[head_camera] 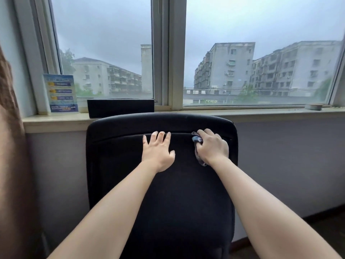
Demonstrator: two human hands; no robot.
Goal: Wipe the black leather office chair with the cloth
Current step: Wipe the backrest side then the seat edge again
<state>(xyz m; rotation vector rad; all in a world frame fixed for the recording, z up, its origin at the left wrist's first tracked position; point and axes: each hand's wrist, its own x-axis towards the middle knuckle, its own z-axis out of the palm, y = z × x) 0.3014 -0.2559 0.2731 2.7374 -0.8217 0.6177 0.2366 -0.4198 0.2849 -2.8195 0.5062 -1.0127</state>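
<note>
Head view, sole view.

Item: black leather office chair (160, 193). Standing with its backrest toward the camera, filling the lower centre of the frame, its top edge sitting just below the windowsill (56, 121).

Item: left hand (157, 151). Lying flat against the upper backrest, fingers straight and slightly spread, fingertips reaching the seam near the top edge; holding nothing.

Item: right hand (212, 146). Pressing against the upper right of the backrest, fingers curled round the cloth (197, 139).

Item: cloth. Grey-blue, bunched; one end showing above the knuckles at the seam, the other end trailing out below the hand beside the wrist, lying against the leather.

Item: black rectangular box (120, 108). Sitting on the windowsill just behind the chair's top edge.

Item: blue printed card (60, 93). Leaning upright on the sill, left of the box; text too small to read.

Item: small round object (314, 106). Resting at the sill's far right; kind unclear.

Item: window (171, 53). Showing grey apartment blocks under an overcast sky.

Item: brown curtain (9, 128). Hanging along the left edge.
</note>
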